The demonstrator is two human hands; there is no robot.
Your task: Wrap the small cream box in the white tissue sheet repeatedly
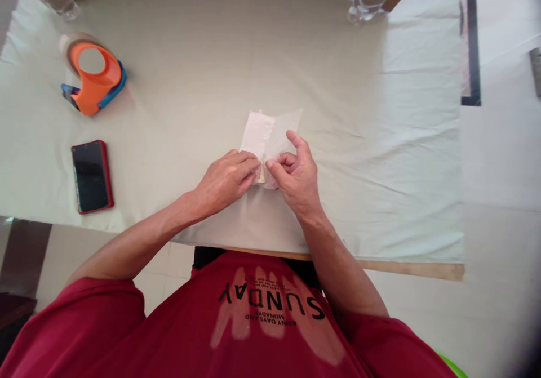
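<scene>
left hand [227, 179] and right hand [297, 176] meet at the near edge of a small, thin white paper sheet [270, 136] lying mid-table on the pale cloth-covered table [380, 169]; the fingertips of both hands pinch its lower fold, thumbs closed against the fingers. far left: an orange and blue tape dispenser [93, 79]. nearer, beside the table edge, a red-cased smartphone [92, 176], screen dark.
</scene>
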